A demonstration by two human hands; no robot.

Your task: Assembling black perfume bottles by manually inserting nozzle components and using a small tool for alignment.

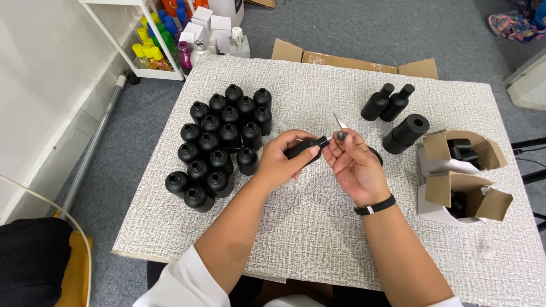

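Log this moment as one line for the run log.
left hand: holds black bottle | right hand: pinches small dark cap | bottle cluster: upright, left

From the head camera I see the left hand (281,159) wrapped around a matte black plastic bottle (305,148), tipped on its side with the neck toward the right hand (354,165). That hand pinches a small grey round stopper (340,136) and a thin pale pointed tool (340,121) just beside the bottle's mouth. A cluster of upright matching black bottles (222,145) stands on the textured white tabletop (318,227) (well left of both hands). Two open cardboard boxes (463,176) sit at the right.
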